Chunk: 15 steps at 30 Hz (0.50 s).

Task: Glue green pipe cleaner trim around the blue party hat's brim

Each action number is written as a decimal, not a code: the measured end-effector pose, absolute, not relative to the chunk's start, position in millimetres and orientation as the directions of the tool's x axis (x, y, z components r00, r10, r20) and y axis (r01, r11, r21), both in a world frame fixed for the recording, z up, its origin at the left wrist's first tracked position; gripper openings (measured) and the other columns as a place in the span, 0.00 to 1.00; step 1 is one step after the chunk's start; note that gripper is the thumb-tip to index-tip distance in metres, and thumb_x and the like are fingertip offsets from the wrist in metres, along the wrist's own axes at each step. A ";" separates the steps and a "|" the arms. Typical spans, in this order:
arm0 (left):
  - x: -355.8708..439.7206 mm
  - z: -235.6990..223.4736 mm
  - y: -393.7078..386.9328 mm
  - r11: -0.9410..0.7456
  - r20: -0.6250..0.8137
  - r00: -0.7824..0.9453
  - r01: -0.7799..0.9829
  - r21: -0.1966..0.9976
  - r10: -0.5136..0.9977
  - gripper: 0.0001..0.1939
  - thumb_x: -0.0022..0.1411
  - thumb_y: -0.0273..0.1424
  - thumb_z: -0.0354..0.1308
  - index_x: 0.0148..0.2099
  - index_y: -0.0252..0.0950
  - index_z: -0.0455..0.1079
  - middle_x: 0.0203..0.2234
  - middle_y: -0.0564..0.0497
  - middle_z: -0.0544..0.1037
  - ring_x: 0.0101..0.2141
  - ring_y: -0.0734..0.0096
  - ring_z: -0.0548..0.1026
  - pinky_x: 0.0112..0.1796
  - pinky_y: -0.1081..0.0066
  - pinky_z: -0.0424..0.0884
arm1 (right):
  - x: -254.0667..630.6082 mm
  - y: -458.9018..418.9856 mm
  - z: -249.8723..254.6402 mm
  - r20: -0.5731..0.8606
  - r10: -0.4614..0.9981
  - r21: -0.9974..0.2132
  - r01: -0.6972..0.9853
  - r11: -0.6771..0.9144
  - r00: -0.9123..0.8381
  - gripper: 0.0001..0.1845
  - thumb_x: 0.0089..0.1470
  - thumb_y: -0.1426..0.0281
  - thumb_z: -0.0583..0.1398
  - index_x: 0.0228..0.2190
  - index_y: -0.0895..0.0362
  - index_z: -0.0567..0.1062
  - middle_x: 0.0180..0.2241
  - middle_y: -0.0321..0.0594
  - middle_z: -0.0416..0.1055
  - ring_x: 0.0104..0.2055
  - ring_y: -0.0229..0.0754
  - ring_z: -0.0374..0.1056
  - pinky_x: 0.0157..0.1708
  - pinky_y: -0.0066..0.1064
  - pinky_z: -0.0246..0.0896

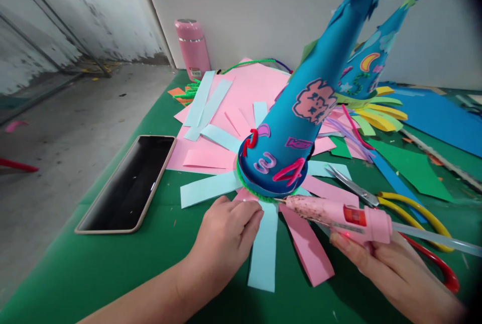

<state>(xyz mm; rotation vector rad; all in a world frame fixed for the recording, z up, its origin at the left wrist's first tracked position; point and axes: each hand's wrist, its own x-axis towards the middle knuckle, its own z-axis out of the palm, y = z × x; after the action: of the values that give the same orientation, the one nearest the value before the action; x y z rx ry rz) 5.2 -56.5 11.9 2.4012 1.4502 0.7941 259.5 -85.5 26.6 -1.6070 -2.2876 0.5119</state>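
Observation:
A tall blue paper cone hat (289, 118), decorated with numbers and cut-out shapes, stands tilted on the table. Pink and light-blue paper strips (263, 253) fan out around its base, and a fuzzy green pipe cleaner (250, 186) runs along the rim. My right hand (391, 263) grips a pink glue gun (339, 216) with a clear glue stick in its back; the nozzle is at the front of the rim. Beside that nozzle, my left hand (229, 238) is closed with its fingers pinched at the hat's base; what they pinch is hidden.
Scissors (380, 198) with yellow and red handles lie at the right, partly behind my right hand. A phone (130, 183) rests at the left table edge. Farther back are a pink bottle (193, 47), a second blue cone hat (371, 63) and green paper (410, 166).

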 end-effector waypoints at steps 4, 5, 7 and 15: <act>5.7 13.2 -56.7 -0.493 0.344 0.365 0.742 0.454 0.865 0.11 0.60 0.26 0.46 0.31 0.36 0.70 0.20 0.54 0.75 0.19 0.72 0.68 0.23 0.73 0.60 | 253.4 -83.7 33.9 -0.005 0.936 -0.479 0.822 0.307 -0.352 0.17 0.55 0.59 0.51 0.37 0.52 0.75 0.35 0.40 0.77 0.38 0.44 0.72 0.40 0.30 0.69; 5.9 13.3 -56.6 -0.493 0.342 0.366 0.741 0.455 0.865 0.11 0.60 0.26 0.46 0.31 0.35 0.70 0.20 0.54 0.75 0.19 0.72 0.68 0.23 0.73 0.60 | 251.8 -82.7 35.4 -0.008 0.937 -0.486 0.820 0.302 -0.350 0.17 0.55 0.59 0.51 0.38 0.52 0.75 0.34 0.39 0.77 0.38 0.44 0.72 0.40 0.29 0.69; 6.2 13.0 -56.5 -0.489 0.338 0.364 0.744 0.456 0.868 0.11 0.60 0.26 0.47 0.30 0.35 0.70 0.20 0.54 0.75 0.19 0.72 0.68 0.23 0.73 0.60 | 249.1 -80.7 37.8 0.000 0.937 -0.497 0.813 0.303 -0.348 0.18 0.55 0.58 0.50 0.37 0.52 0.76 0.32 0.39 0.77 0.37 0.44 0.73 0.39 0.29 0.70; 5.9 12.6 -57.6 -0.484 0.348 0.351 0.748 0.455 0.869 0.11 0.60 0.26 0.46 0.31 0.36 0.69 0.20 0.54 0.76 0.20 0.73 0.69 0.23 0.73 0.61 | 254.8 -82.3 37.7 0.047 0.966 -0.569 0.788 0.236 -0.256 0.15 0.52 0.58 0.53 0.27 0.50 0.77 0.20 0.34 0.74 0.21 0.39 0.70 0.22 0.24 0.70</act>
<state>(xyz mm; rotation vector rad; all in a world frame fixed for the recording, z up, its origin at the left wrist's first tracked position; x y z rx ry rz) 5.9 -57.6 12.6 2.3964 1.4595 0.8235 254.8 -82.3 37.7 -1.6112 -2.1261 0.6229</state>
